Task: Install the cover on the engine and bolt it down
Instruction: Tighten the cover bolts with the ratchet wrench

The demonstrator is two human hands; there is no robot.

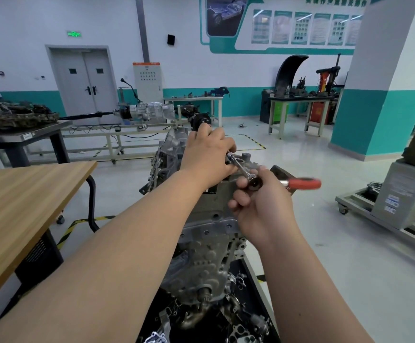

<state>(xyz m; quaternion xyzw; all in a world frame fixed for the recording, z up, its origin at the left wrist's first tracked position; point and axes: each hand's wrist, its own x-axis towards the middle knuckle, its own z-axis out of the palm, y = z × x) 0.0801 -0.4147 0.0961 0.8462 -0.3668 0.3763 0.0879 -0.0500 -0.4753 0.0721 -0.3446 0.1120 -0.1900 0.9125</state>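
1. A pale, glossy workshop floor [313,256] marked with yellow-and-black striped tape [71,227] spreads under everything.
2. A light wooden table with black legs [23,201] stands at the left, just beside the engine.
3. A grey cast-metal engine [209,246] stands in the middle of the view, directly below both forearms. Its upper end is under the hands, and its lower end stands on a black tray [256,276] scattered with loose metal parts.
4. The cover cannot be told apart from the rest of the casting beneath the hands.
5. The left hand [207,158] reaches over the top of the engine, with its fingers curled round the far end of a chrome extension bar [240,167].
6. The right hand [263,211] is nearer the camera. Its thumb and fingers are closed round the round head of a chrome ratchet wrench with a red handle [303,183].
7. The red handle sticks out to the right, clear of the engine.
8. The extension bar slants from the wrench head up and left into the left hand's grip, just above the engine's grey top bosses [246,157].
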